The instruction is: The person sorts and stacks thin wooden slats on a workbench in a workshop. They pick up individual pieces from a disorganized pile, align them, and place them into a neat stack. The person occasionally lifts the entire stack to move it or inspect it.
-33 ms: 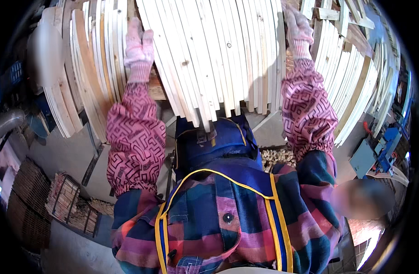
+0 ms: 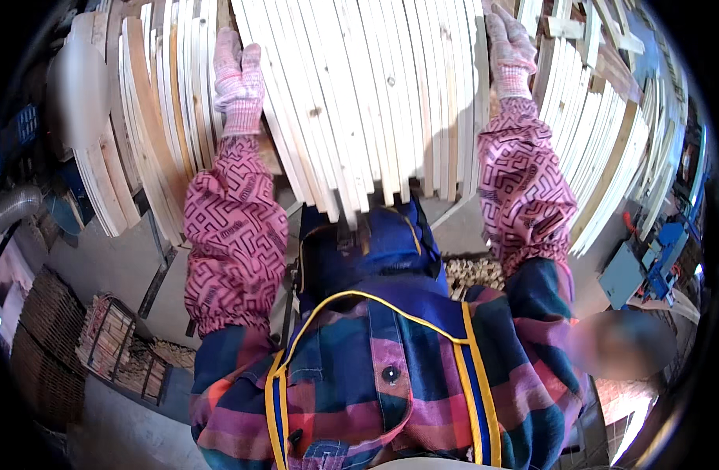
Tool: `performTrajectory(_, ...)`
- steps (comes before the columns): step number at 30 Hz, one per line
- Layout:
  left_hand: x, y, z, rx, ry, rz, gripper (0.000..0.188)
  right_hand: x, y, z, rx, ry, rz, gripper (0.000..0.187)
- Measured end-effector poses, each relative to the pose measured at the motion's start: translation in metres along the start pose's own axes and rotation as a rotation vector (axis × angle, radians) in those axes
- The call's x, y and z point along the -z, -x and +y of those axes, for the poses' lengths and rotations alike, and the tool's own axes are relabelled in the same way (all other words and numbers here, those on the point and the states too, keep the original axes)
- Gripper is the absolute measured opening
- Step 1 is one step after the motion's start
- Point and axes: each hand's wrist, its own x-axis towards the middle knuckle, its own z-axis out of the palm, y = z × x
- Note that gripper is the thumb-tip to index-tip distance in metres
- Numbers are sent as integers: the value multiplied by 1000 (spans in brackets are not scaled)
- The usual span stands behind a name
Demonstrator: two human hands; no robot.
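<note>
A wide row of pale wooden strips [image 2: 359, 94] lies side by side in front of me, with uneven near ends reaching toward my blue apron. My left hand [image 2: 239, 78], in a pinkish-white knit glove, lies along the row's left side with its fingers stretched out and thumb apart. On the opposite side, my right hand [image 2: 510, 53], gloved alike, rests by the right edge with straight fingers pointing away. The row sits between both hands; whether each palm presses on the wood is hard to see.
More wooden strips [image 2: 167, 133] stand to the left, and another stack [image 2: 602, 149] to the right. A blue machine [image 2: 661, 254] is at the far right. Wood offcuts [image 2: 473, 276] lie below the row. Blurred people are at left and lower right. A wire rack [image 2: 112, 333] stands lower left.
The strips have shifted slightly toward me and a little left. My right forearm has moved slightly left; both hands stay at the row's sides.
</note>
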Motion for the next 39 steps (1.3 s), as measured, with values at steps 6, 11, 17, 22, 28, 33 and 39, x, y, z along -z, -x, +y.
performTrajectory(6,-13,2,23,503,-330,-27,86,-23,11,33,-223,-3,-219,91)
performTrajectory(11,3,31,15,760,333,-141,57,14,50,14,-575,-705,-535,77)
performTrajectory(17,21,40,21,660,480,-110,46,46,30,-32,-595,-928,-537,85)
performTrajectory(22,47,1,100,315,528,-204,64,118,3,-107,-379,-1091,-439,78)
performTrajectory(28,117,-82,243,-392,386,-386,38,208,-67,-190,244,-991,-442,22)
performTrajectory(33,103,-175,268,-773,93,-536,39,212,-104,-194,504,-712,-88,32)
performTrajectory(39,13,-65,296,-92,-591,-172,62,176,-36,-145,40,-574,-53,33)
